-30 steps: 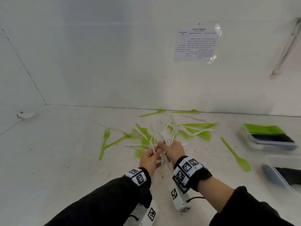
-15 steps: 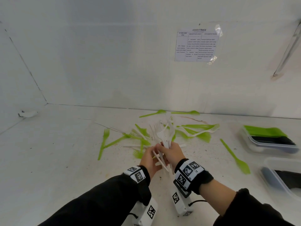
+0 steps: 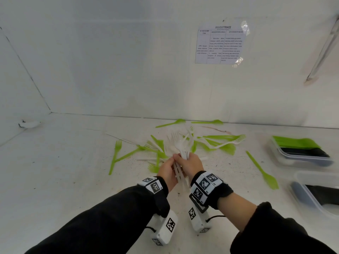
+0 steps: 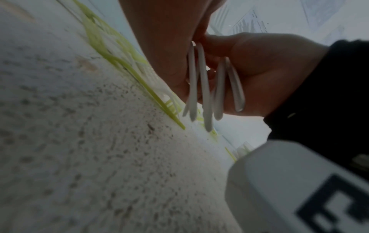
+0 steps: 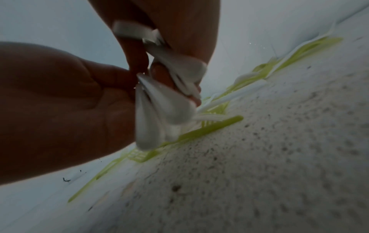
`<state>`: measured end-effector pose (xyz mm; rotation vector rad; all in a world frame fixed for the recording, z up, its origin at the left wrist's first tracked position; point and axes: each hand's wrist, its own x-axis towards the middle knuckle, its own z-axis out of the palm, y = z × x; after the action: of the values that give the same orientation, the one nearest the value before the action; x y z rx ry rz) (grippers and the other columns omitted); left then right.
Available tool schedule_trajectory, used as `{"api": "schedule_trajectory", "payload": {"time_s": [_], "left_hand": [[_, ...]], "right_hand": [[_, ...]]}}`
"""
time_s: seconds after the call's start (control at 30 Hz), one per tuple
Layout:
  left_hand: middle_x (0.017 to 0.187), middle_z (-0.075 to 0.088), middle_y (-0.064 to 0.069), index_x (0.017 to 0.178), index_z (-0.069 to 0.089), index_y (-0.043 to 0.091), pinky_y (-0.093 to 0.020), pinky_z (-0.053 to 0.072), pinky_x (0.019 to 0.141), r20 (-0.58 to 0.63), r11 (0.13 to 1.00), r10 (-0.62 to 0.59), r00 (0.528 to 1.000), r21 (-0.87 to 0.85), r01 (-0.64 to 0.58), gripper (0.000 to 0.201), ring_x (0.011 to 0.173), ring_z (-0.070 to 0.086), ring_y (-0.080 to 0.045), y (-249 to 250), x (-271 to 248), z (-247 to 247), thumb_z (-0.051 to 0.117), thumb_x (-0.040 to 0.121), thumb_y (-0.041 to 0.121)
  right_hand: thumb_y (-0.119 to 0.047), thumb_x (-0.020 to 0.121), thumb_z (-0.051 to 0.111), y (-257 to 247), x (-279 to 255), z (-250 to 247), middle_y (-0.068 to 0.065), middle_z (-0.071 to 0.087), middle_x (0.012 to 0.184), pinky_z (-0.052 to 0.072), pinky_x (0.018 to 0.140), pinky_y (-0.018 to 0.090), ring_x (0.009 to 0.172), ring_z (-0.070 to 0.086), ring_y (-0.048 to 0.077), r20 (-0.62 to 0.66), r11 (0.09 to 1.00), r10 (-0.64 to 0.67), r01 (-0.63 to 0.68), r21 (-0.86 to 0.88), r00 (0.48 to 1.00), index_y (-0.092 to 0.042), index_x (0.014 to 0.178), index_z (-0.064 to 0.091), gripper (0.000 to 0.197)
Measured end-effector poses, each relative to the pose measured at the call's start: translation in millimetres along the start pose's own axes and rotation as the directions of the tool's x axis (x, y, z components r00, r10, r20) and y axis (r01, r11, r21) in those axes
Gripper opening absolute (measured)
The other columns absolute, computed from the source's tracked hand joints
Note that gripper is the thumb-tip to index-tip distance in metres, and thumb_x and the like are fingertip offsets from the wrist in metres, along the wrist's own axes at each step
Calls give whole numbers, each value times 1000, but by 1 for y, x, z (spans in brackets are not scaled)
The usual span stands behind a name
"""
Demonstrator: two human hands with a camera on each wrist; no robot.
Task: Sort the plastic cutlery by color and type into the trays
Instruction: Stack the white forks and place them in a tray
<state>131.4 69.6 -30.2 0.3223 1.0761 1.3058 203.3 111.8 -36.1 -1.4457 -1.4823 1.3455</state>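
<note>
Both arms wear black long sleeves (image 3: pixel 102 219); the right sleeve is pushed up, baring the forearm. Each wrist carries a black band (image 3: pixel 219 195) topped with white blocks printed with black square fiducial markers (image 3: pixel 205 184). Below each wrist hangs a white boxy camera housing (image 3: pixel 165 228), also tagged with such markers, with a thin black cable (image 3: pixel 214 217) looping from it.

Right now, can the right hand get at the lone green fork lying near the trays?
Probably not yet: the path to the green fork looks free, but the right hand grips a bunch of white forks with the left hand.
</note>
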Motion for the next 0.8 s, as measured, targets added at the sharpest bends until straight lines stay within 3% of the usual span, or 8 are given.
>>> {"api": "schedule_trajectory", "payload": {"time_s": [0.1,0.2,0.27,0.37,0.47,0.6,0.7,0.8], "left_hand": [[89,69,-6,104,62,12,-31,46,76,7,999,9,1000,42,-10,35,83,59,-18,1,-1,2,30,102,27],[109,66,-14,110,64,10,-35,49,84,-40,995,47,998,93,-43,35,94,61,-24,-1,2,2,33,100,24],[114,64,-17,114,62,6,-35,51,77,-79,992,76,994,107,-67,37,97,61,-26,-2,4,1,31,99,21],[99,63,-21,99,64,5,-30,48,61,-113,984,132,985,138,-116,35,80,59,-25,-3,11,-4,31,97,16],[87,61,-11,96,62,8,-24,48,53,-76,979,152,986,145,-140,31,71,58,-19,-2,12,-6,32,99,14],[97,62,-7,115,54,9,-30,48,67,24,980,113,993,160,-115,34,82,58,-16,-4,7,-4,24,104,21],[96,62,-7,115,55,9,-34,48,69,27,979,112,993,169,-115,35,82,58,-18,-5,7,-5,25,104,23],[95,64,-7,100,60,12,-34,50,65,-3,975,135,991,176,-132,34,82,60,-19,-3,7,-6,27,103,23]], "right_hand": [[-32,82,68,-1,-1,0,12,65,87,53,80,44,80,62,29,-35,1000,-14,14,12,999,-14,84,58,20],[-30,83,66,-4,-4,-1,11,66,94,53,86,45,92,64,31,-41,1000,-30,30,4,999,-15,88,55,18],[-29,85,62,-4,-6,0,11,66,97,53,88,44,95,64,30,-17,1000,-19,18,-23,1000,-17,89,57,14],[-28,88,58,-4,-7,-2,3,60,80,50,76,32,81,59,26,-8,997,-21,21,-73,1000,-22,72,51,20],[-27,91,54,-7,-10,-5,0,56,75,42,73,27,79,52,20,-7,991,-26,24,-132,1000,-28,64,42,30],[-23,86,60,-8,-10,-2,11,67,95,54,84,42,93,64,29,6,993,-24,25,-118,1000,-9,90,62,15],[-24,83,61,-6,-9,0,13,69,99,56,80,47,92,66,30,26,993,-16,19,-118,1000,-10,102,64,24],[-22,78,61,-6,-11,1,12,67,95,58,65,40,86,67,29,15,1000,4,-3,-26,1000,-12,100,62,24]]}}
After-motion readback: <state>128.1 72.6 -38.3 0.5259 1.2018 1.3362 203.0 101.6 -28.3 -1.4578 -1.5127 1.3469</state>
